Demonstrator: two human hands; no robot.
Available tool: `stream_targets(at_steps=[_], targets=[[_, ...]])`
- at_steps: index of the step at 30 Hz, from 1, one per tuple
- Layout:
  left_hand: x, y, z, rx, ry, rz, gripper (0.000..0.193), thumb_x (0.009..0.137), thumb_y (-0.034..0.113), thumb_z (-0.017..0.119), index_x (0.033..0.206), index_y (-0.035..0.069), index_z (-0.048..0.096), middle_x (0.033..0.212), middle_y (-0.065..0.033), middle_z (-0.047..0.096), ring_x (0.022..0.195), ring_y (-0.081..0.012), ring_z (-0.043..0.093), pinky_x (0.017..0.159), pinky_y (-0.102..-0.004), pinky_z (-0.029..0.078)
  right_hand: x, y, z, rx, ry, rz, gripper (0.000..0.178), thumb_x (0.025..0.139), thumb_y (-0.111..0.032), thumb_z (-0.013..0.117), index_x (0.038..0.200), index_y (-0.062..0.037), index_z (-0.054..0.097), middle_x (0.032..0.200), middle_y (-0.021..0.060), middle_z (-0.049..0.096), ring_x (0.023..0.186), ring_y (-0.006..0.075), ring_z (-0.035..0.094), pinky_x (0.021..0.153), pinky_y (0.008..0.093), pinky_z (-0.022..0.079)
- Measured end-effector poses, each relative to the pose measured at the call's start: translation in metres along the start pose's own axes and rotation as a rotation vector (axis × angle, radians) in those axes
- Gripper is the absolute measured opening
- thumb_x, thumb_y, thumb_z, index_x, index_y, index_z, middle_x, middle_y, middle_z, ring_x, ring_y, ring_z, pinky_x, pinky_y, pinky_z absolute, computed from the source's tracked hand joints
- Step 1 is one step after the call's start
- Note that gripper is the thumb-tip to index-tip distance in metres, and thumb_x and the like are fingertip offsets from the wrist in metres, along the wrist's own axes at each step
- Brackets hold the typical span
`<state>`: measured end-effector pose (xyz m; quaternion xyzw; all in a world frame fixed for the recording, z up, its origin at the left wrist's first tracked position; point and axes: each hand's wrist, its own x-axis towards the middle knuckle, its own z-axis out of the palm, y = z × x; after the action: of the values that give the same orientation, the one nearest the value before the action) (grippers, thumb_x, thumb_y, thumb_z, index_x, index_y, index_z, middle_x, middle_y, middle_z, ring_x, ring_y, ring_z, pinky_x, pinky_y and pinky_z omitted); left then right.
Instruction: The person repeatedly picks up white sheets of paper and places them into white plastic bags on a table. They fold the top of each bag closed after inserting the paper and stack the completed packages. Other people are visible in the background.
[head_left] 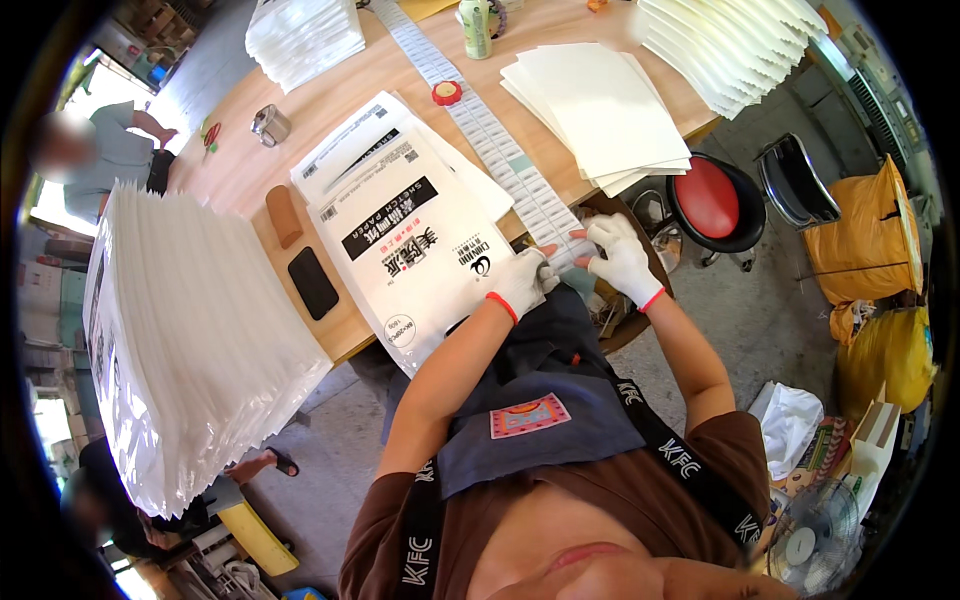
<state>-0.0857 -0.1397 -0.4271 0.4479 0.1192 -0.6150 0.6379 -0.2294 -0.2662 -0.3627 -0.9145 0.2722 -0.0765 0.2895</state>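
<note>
Both hands wear white gloves with bare fingertips and meet at the near table edge. A long white strip of printed labels (500,155) runs down the table to them. My left hand (522,282) is closed, its fingertips at the strip's near left corner. Across the strip's end, my right hand (622,255) has finger and thumb tips pinched on its right edge. Whether a single label is between the fingers is too small to tell. Left of the strip, printed paper packs (400,235) in clear film lie fanned, the top one overhanging the table edge.
A tall pile of plastic-wrapped packs (190,340) stands left, beside a black phone (313,283) and a brown block (284,217). Blank white sheets (600,110), a green can (475,28) and a red round piece (447,93) lie farther back. A red-seated stool (706,200) stands right. Two people are at left.
</note>
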Motion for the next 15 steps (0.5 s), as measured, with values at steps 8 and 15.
stream_targets(at_steps=[8,15], targets=[[0.010,0.001,0.009,0.129,0.034,0.053,0.016,0.092,0.005,0.045,0.103,0.002,0.056,0.072,-0.0034,0.053,0.052,-0.0093,0.045,0.047,-0.0247,0.039,0.015,0.003,0.012,-0.246,0.433,-0.570,0.022,0.056,-0.016,0.077,0.071,-0.0106,0.063,0.118,0.0109,0.061,0.117,0.0331,0.051,0.104,0.0565,0.033],[-0.034,0.015,-0.027,0.859,-0.055,0.457,0.024,0.094,0.019,0.055,0.111,0.002,0.057,0.081,-0.0056,0.064,0.061,-0.0126,0.059,0.060,-0.0299,0.050,0.008,-0.030,-0.007,0.140,0.489,-0.517,0.015,0.065,0.002,0.067,0.075,-0.0033,0.058,0.113,0.0144,0.063,0.113,0.0345,0.056,0.104,0.0481,0.036]])
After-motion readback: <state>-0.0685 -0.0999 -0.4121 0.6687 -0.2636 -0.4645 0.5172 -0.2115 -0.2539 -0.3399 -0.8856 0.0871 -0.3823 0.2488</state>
